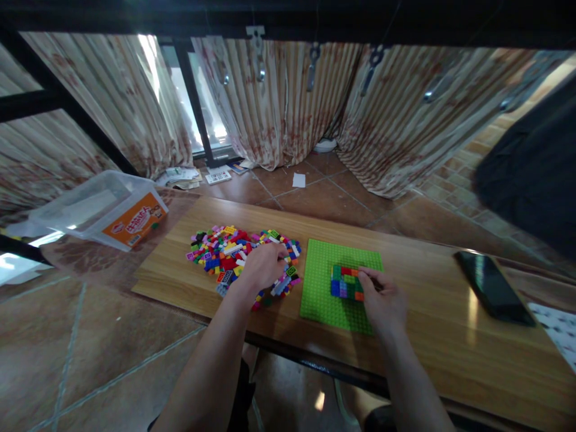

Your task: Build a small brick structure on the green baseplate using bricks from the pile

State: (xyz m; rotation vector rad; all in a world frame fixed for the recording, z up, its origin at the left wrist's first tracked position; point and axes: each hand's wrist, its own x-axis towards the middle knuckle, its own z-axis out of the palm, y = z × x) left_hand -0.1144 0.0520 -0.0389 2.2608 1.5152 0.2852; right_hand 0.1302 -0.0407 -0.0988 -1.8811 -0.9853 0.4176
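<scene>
A wood-grain table [432, 294] is bearing a multicoloured plastic brick heap [225, 249] and, beside it, a lime-green studded baseplate [317, 270]. The left hand [264, 265] is curling over the heap, the right hand [386, 297] touching a small, multicoloured, rectangular brick build [344, 284] on the baseplate; remotely, I cannot tell either grip.

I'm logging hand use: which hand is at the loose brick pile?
The left hand, which is over the loose brick pile; the right hand is instead at the small brick build and green baseplate.

Two hands [263, 267] [386, 300], one baseplate [315, 294], one brick pile [228, 261], one phone [492, 288].
</scene>
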